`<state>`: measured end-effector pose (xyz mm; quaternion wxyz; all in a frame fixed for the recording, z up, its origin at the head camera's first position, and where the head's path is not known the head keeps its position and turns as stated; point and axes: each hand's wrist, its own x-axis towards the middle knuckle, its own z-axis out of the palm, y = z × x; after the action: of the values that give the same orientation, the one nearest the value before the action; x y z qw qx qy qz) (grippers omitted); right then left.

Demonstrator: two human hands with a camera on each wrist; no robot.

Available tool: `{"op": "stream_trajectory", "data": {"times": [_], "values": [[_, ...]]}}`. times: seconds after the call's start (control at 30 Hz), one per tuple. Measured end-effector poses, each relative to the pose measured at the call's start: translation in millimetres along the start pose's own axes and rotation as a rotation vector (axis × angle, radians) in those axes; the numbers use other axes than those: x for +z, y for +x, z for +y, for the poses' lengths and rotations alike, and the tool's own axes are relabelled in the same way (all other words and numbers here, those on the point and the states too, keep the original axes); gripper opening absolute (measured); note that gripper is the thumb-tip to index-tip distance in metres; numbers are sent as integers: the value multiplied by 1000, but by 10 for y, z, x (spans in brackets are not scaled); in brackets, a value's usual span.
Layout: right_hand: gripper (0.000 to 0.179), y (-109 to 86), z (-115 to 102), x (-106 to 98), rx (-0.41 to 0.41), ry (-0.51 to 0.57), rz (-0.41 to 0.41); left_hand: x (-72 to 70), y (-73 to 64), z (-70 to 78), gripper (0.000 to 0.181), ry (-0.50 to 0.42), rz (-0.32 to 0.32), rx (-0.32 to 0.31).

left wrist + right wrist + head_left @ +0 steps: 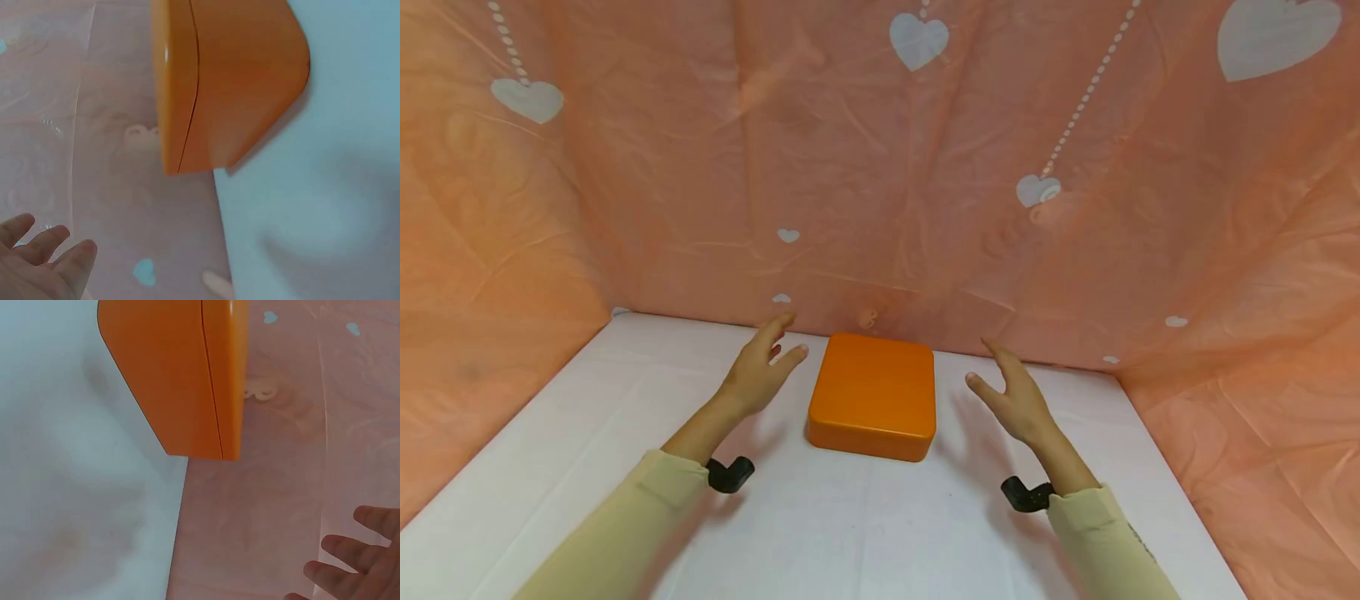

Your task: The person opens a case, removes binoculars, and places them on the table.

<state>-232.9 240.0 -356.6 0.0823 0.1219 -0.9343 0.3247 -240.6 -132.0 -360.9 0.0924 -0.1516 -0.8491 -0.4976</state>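
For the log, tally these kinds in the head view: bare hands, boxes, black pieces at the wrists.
Bare hands: 2 (left hand, right hand)
Boxes: 1 (orange box)
Black wrist pieces: 2
Total: 5

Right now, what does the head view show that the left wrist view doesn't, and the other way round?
Only the head view shows the right hand, the left sleeve and the right sleeve.
Only the left wrist view clearly shows a dark seam running along the side of the orange box.
Both show that box, the left hand apart from it, the white surface and the heart-patterned pink cloth behind.
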Motion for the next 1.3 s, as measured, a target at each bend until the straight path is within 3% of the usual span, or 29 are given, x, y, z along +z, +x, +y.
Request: {"op": "stream_trajectory", "data": {"times": [0.2,0.57,0.8,1.03,1.3], "values": [[74,-22,-21,77,32,53,-15,95,-67,-23,60,-56,-40,-23],[77,-67,-18,238,50,83,-32,230,-168,-148,63,-42,-86,-39],[76,-85,-13,369,47,115,-68,289,-216,-168,70,-81,-129,-103],[78,-112,-21,511,30,177,-116,369,-249,-204,79,-60,-147,-198],[84,-123,-25,678,51,203,-180,439,-262,-251,87,-47,-190,-207]]}}
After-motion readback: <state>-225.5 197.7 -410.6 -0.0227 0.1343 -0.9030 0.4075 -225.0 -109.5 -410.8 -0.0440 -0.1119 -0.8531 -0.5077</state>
